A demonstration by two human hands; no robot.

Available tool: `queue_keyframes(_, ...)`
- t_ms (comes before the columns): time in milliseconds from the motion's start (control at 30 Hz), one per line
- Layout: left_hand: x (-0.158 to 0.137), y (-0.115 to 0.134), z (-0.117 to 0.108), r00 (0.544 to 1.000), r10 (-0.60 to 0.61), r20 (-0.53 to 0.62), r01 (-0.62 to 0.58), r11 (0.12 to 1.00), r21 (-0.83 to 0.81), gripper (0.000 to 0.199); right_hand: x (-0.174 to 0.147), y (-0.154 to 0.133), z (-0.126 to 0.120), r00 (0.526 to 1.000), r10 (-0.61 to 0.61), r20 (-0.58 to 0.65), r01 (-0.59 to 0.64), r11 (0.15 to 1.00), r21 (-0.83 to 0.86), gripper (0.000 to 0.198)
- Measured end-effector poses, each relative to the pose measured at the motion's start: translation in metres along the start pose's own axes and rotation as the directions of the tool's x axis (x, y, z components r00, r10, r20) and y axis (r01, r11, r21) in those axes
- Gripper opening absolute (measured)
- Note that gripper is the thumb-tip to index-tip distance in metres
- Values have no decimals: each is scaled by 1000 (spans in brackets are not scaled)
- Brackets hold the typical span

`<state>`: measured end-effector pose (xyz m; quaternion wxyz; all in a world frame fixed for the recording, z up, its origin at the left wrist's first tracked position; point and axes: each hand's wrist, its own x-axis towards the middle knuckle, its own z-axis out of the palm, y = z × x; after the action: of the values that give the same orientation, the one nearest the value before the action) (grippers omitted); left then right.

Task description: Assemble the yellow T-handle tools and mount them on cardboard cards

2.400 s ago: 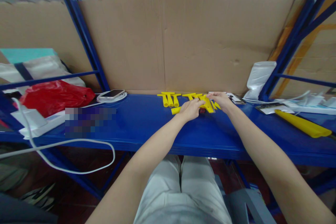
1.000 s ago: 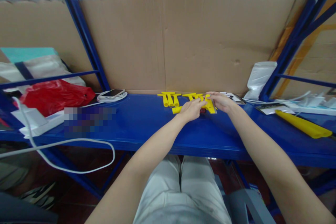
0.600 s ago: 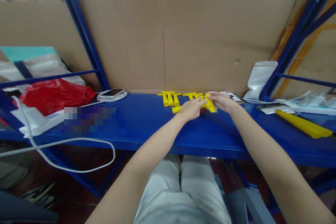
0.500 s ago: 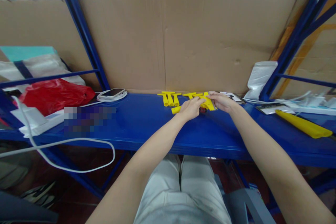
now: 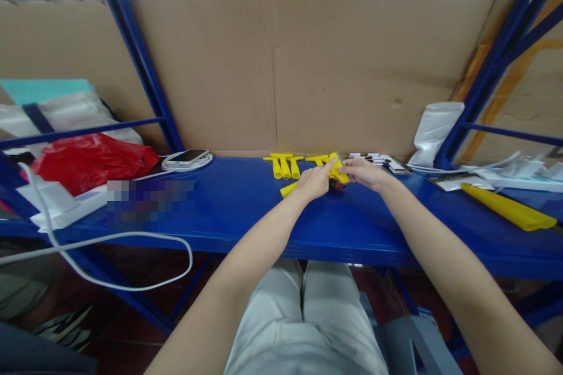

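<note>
Over the blue shelf, my left hand point(image 5: 314, 181) is closed round the handle of a yellow T-shaped scraper point(image 5: 336, 165), whose rounded end sticks out on the left. A pale strip shows along the edge of its head. The fingers of my right hand point(image 5: 364, 173) pinch that same head from the right. Just below the hands lies a small dark red and black object point(image 5: 336, 185), too small and covered to name. Behind my left hand, several more yellow T-shaped scrapers point(image 5: 285, 166) lie side by side, some partly hidden.
Cardboard point(image 5: 329, 70) walls off the back. White packets and dark-tipped pieces point(image 5: 380, 160) lie behind my right hand. Farther right are a yellow wedge-shaped piece point(image 5: 505, 206) and white power strips point(image 5: 523, 179). Leftward are a phone point(image 5: 190, 156), a red bag point(image 5: 94, 158) and a white cable point(image 5: 132, 288).
The held scraper and both hands have shifted slightly left. The scraper's head has tilted, so the pale strip on its edge now shows.
</note>
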<state>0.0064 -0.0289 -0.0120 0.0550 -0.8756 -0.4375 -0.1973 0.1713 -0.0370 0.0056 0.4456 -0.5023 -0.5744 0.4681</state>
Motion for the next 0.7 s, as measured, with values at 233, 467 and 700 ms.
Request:
queue_keyframes(233,0,0,-1,1000,-13,-14,14,1000,20,61,-1,-3,5,1000,12,-25,-11,999,35,12)
queue_keyframes(467,1,0,-1,1000,-5,-3,5,1000,8,58,0,-1,4,1000,18,0,-18,1000,10,7)
queue_keyframes(700,0,1,-2,999,-23,24,23,999,25,58,2,-2,-31,935,-205,-291,-38,756,-653,18)
